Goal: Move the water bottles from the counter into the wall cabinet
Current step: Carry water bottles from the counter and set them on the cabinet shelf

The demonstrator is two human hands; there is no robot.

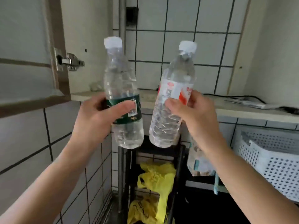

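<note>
Water bottle with green label [120,78] is gripped round its label by the left hand [95,115]; water bottle with red-and-white label [177,75], leaning slightly left, is gripped by the right hand [195,113]. Both are capped and held up at mid-frame before the open wall cabinet [275,54], whose door [24,62] stands at upper left. Neither is inside yet. This looks like the lifting step. Next, their bases must clear the shelf [218,104] edge, move forward, settle upright, then be released.
</note>
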